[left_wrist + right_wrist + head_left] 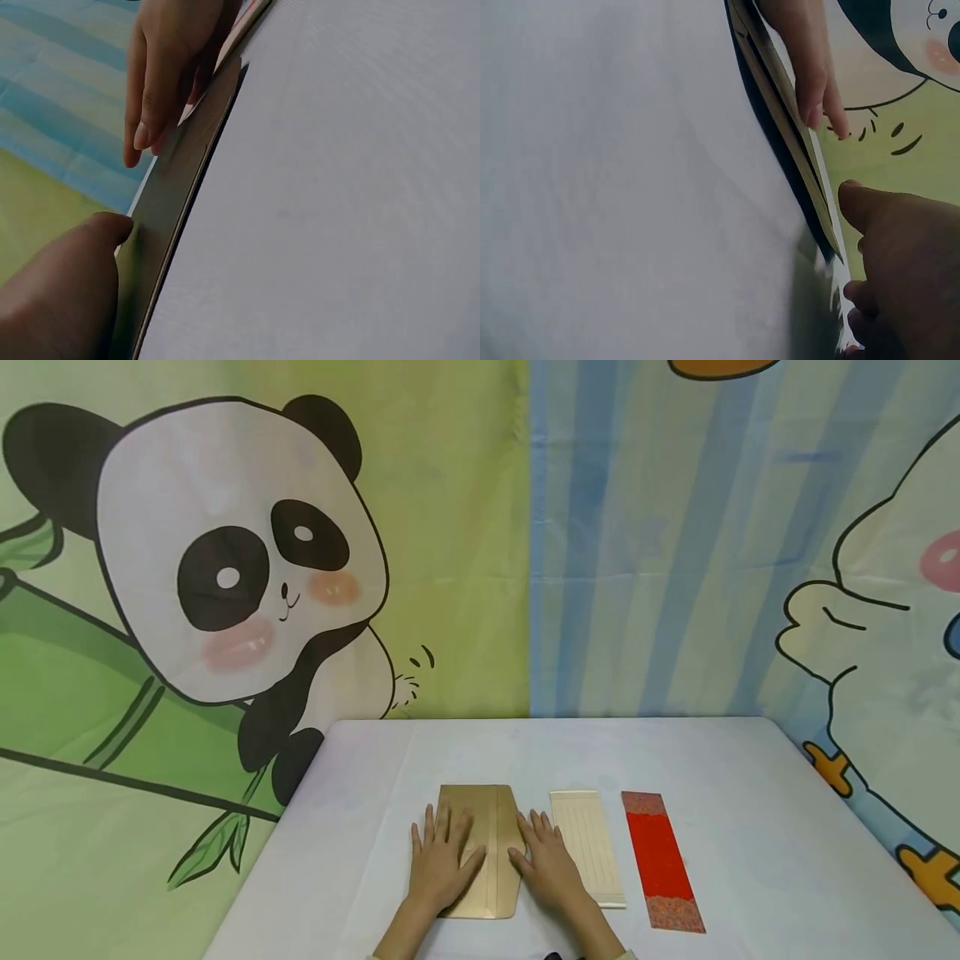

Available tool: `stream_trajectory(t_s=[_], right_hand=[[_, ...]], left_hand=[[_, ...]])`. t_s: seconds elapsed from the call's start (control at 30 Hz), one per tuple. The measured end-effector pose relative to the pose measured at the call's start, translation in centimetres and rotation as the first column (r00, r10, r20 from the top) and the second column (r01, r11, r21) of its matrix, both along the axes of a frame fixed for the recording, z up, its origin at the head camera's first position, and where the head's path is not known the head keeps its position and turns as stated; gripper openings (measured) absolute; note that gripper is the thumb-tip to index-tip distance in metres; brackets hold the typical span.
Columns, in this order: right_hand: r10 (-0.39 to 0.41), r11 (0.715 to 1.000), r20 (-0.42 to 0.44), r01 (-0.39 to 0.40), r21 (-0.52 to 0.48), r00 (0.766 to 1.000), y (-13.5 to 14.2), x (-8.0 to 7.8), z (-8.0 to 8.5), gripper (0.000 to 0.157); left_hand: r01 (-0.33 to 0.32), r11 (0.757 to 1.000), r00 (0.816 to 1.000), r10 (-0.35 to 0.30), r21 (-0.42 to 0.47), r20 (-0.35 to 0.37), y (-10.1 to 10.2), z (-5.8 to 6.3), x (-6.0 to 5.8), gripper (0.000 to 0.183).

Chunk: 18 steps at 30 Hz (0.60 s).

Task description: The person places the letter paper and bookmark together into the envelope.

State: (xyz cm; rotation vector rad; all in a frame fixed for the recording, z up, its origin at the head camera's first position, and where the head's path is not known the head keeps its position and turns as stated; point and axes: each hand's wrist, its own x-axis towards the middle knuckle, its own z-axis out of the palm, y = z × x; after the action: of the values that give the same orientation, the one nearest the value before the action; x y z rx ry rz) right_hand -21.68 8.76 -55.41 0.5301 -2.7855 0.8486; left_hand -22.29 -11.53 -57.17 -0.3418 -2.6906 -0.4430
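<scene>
A folded gold-brown paper piece [491, 893], shaped like an envelope with a lengthwise crease, lies flat on the white table. My left hand [441, 864] rests on its left half, fingers spread and straight. Along the right edge, my right hand [551, 864] touches the paper with extended fingers. Seen low from the left wrist, the paper [161, 217] shows as a thin layered edge between both hands. In the right wrist view its layers [780, 120] stand slightly apart, and the right thumb is beside the edge.
Right of the right hand lies a cream strip with faint vertical lines [588, 843]. Farther right is a red strip with patterned ends [662, 860]. The white table [787, 827] meets cartoon-printed curtains [450, 568] at the back. A small dark object [552, 956] shows at the bottom edge.
</scene>
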Motion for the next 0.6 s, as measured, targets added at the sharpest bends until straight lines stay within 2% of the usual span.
stream_trajectory(t_s=[0.2, 0.3, 0.37, 0.43, 0.5, 0.6], right_hand=[[0.013, 0.998, -0.006, -0.013, 0.06, 1.0, -1.0, 0.3, -0.5, 0.059], [0.025, 1.0, 0.001, -0.025, -0.005, 1.0, -1.3, 0.2, -0.5, 0.058], [0.033, 0.994, 0.014, -0.031, -0.105, 0.999, -1.5, 0.1, -0.6, 0.054], [0.047, 0.971, 0.035, -0.038, -0.236, 0.998, -1.5, -0.2, -0.7, 0.051], [0.059, 0.936, 0.061, -0.034, -0.35, 0.996, -1.5, -0.4, -0.8, 0.047], [0.112, 0.866, 0.099, -0.048, -0.499, 0.989, -1.3, -0.9, -0.9, 0.044]], left_hand=[[0.019, 0.995, 0.999, -0.016, -0.102, 0.033, -0.4, -1.0, 0.1, 0.066], [0.015, 0.994, 1.0, -0.012, -0.11, 0.026, -0.5, -1.0, 0.1, 0.065], [0.014, 0.994, 1.0, -0.011, -0.104, 0.026, -0.4, -0.9, 0.0, 0.065], [0.016, 0.996, 0.999, -0.014, -0.091, 0.03, -0.4, -0.9, 0.0, 0.065], [0.017, 0.997, 0.999, -0.014, -0.074, 0.037, -0.4, -0.9, -0.1, 0.065], [0.017, 0.998, 0.999, -0.015, -0.056, 0.045, -0.5, -0.9, -0.2, 0.066]])
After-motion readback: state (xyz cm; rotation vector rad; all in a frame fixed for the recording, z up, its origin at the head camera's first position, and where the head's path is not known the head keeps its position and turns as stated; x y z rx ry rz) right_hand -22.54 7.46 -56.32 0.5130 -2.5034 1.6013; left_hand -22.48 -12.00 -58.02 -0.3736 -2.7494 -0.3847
